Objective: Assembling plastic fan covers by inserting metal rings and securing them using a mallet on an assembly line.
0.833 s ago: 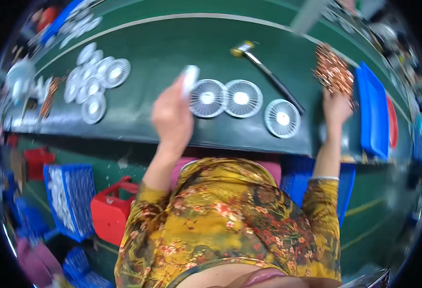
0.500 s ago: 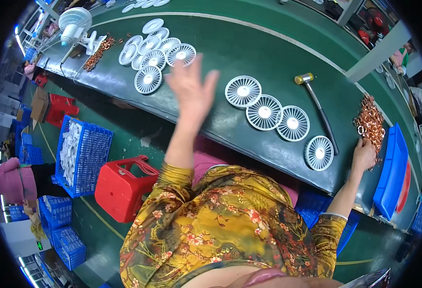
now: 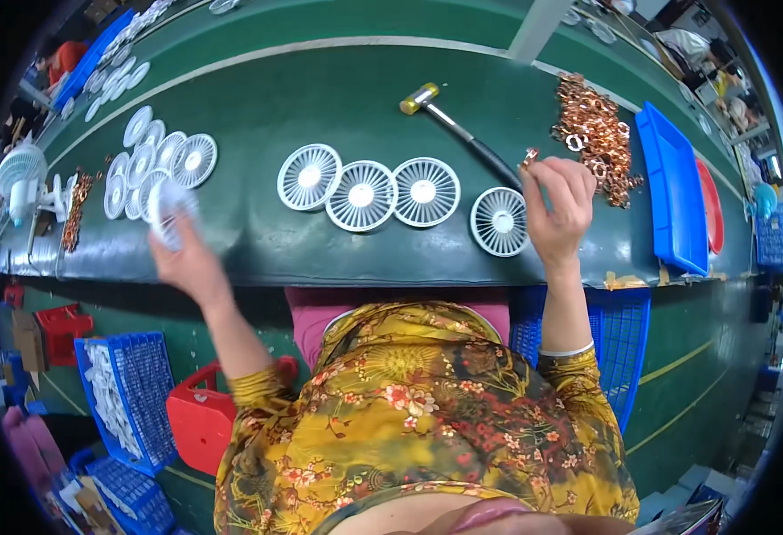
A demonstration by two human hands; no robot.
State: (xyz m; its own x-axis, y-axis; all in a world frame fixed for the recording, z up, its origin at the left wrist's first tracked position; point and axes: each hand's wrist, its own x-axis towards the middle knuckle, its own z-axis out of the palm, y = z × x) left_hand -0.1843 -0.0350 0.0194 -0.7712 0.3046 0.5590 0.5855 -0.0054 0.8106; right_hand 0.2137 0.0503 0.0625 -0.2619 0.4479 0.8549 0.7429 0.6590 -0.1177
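Observation:
At the left of the green table, my left hand (image 3: 193,266) is closed on the near edge of a white, slotted fan grille (image 3: 167,210); both are smeared by motion. Beyond it lies a cluster of similar grilles (image 3: 141,166). My right hand (image 3: 559,203) is raised above the table on the right, pinching a small copper-coloured ring (image 3: 529,158) between thumb and forefinger. A heap of such rings (image 3: 594,125) lies just past that hand. Beside its wrist sits a single grille (image 3: 500,222), and three overlapping grilles (image 3: 362,196) lie in a row further left.
A hammer (image 3: 494,164) with a yellow head lies behind the row. At the right stand a blue tray (image 3: 673,187) and a red one (image 3: 710,207). A small fan (image 3: 22,178) and more rings (image 3: 77,212) are far left. Below are a red stool (image 3: 200,419) and blue crates (image 3: 146,392).
The view has turned. My left hand, open above the grilles before, now grips one of them. My right hand has come up from the heap with a ring.

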